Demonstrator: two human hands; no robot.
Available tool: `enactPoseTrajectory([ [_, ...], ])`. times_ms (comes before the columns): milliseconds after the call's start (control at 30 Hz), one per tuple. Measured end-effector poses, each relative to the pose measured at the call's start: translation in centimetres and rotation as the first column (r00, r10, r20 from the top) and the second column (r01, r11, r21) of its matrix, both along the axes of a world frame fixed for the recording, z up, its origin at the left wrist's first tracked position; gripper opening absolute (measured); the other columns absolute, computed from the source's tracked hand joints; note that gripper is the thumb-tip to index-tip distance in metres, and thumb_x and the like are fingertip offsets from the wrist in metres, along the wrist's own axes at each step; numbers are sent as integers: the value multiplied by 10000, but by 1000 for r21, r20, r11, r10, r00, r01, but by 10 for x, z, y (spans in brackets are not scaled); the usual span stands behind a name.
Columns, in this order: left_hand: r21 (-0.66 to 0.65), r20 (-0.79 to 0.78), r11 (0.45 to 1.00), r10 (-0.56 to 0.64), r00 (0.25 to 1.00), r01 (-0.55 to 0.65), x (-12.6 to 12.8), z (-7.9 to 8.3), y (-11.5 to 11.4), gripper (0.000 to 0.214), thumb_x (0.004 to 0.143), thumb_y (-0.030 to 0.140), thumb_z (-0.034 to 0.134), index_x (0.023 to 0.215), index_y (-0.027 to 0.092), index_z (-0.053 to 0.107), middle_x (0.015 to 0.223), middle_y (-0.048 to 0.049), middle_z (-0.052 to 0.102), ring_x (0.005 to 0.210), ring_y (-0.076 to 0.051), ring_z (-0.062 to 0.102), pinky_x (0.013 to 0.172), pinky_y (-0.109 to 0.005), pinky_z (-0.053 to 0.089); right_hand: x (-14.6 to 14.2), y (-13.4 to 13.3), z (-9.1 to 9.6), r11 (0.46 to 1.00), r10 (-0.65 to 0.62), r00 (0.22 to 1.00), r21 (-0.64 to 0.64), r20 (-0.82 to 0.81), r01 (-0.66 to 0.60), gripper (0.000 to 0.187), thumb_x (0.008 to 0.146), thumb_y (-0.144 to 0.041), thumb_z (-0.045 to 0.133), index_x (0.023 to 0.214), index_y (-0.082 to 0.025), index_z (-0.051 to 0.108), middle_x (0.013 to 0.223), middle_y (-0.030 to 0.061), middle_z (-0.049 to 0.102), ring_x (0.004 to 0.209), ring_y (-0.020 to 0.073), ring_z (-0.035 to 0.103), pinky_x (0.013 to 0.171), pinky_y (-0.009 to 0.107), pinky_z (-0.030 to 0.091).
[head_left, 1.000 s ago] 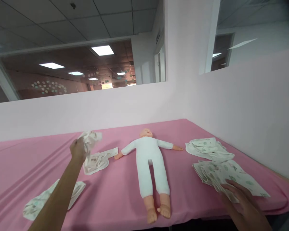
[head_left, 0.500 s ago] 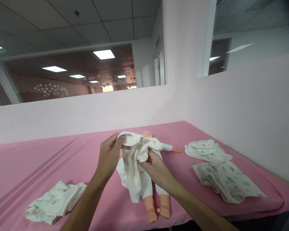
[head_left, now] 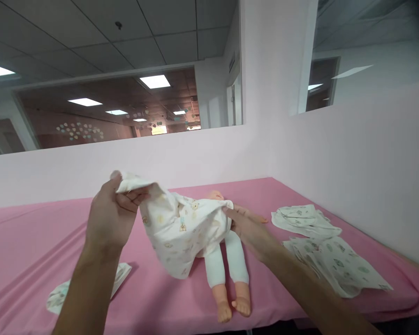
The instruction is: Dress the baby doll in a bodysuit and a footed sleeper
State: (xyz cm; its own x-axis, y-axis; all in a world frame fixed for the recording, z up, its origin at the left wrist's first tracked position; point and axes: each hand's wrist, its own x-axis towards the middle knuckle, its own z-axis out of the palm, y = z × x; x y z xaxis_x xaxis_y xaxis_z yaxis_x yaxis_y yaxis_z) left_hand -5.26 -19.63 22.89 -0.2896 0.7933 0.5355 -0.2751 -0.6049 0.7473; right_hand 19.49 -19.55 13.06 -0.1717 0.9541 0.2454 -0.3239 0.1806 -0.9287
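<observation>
A white baby garment (head_left: 181, 228) with small bear prints is stretched between my two hands, its lower edge hanging loose. Its exact cut is hard to make out in the folds. My left hand (head_left: 113, 209) pinches one end, raised on the left. On the right, my right hand (head_left: 247, 228) grips the other end between thumb and fingers. Behind and below the cloth lies a baby doll (head_left: 214, 270) on its back, in white clothing, with bare feet towards me. The cloth hides much of its torso; part of its head shows above.
The doll lies on a pink-covered table (head_left: 265, 298) against white walls. Two piles of folded printed baby clothes, a far one (head_left: 305, 218) and a nearer one (head_left: 338, 263), sit at the right. Another folded garment (head_left: 120, 277) is partly behind my left forearm.
My left hand has moved left and up, and my right hand slightly right. The bunched garment has been spread out wide between them. The doll stays in place.
</observation>
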Motion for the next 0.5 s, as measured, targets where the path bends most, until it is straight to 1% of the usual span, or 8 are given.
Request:
enactPoseTrajectory([
  [67, -29, -55, 999, 31, 998, -32, -4, -14, 17, 231, 842, 361, 581, 966, 176, 642, 1023, -91, 696, 976, -229, 658, 847, -343, 538, 0, 3, 7, 992, 89, 980, -69, -177, -102, 237, 794, -409, 663, 880, -188, 665, 822, 28, 670, 826, 186, 612, 782, 321, 472],
  [167, -166, -256, 983, 28, 966, -73, 2, -42, 31, 394, 864, 413, 574, 1209, 222, 573, 1333, -81, 562, 1175, -225, 569, 1031, -381, 426, -6, 4, 24, 984, 153, 936, -43, -317, -176, 196, 790, -369, 683, 826, -182, 637, 819, 26, 667, 815, 170, 621, 756, 300, 490],
  [200, -203, -349, 971, 50, 936, -128, 8, -51, 29, 435, 872, 459, 556, 1246, 237, 555, 1359, -79, 539, 1192, -232, 552, 1039, -398, 413, -10, 4, 31, 982, 177, 925, -6, -336, -190, 201, 795, -373, 681, 816, -180, 628, 821, 29, 667, 810, 168, 623, 755, 305, 496],
  [267, -155, -545, 949, 148, 825, -273, 23, -65, 16, 467, 887, 534, 494, 1258, 258, 557, 1327, -81, 555, 1168, -255, 553, 1005, -432, 422, -19, 5, 46, 975, 224, 910, 79, -348, -210, 218, 798, -383, 680, 812, -174, 621, 840, 40, 665, 828, 172, 627, 777, 327, 507],
  [333, 37, -628, 921, 323, 708, -387, 41, -71, -5, 458, 865, 541, 519, 1220, 255, 567, 1266, -83, 574, 1100, -254, 568, 923, -411, 463, -29, 5, 60, 962, 264, 911, 160, -318, -223, 229, 805, -392, 672, 817, -168, 626, 874, 47, 657, 862, 176, 622, 811, 346, 508],
  [367, 124, -655, 905, 383, 652, -407, 49, -71, -15, 472, 835, 532, 565, 1218, 255, 563, 1240, -80, 576, 1048, -246, 578, 873, -392, 480, -34, 4, 66, 955, 269, 923, 203, -275, -218, 230, 819, -396, 655, 811, -167, 629, 884, 46, 649, 873, 171, 616, 828, 346, 502],
  [433, 145, -712, 916, 360, 603, -375, 62, -64, -27, 524, 794, 490, 634, 1256, 261, 537, 1129, -66, 609, 944, -222, 594, 766, -343, 495, -42, 0, 75, 943, 189, 974, 300, -124, -144, 258, 853, -408, 607, 747, -173, 619, 836, 22, 624, 841, 147, 598, 834, 324, 486],
  [500, 99, -709, 944, 289, 644, -314, 69, -54, -29, 501, 799, 435, 640, 1254, 254, 534, 1045, -51, 632, 873, -201, 601, 705, -307, 486, -48, -6, 80, 909, 6, 998, 416, 70, -34, 334, 879, -428, 559, 654, -182, 575, 732, -9, 577, 761, 123, 570, 785, 290, 476],
])
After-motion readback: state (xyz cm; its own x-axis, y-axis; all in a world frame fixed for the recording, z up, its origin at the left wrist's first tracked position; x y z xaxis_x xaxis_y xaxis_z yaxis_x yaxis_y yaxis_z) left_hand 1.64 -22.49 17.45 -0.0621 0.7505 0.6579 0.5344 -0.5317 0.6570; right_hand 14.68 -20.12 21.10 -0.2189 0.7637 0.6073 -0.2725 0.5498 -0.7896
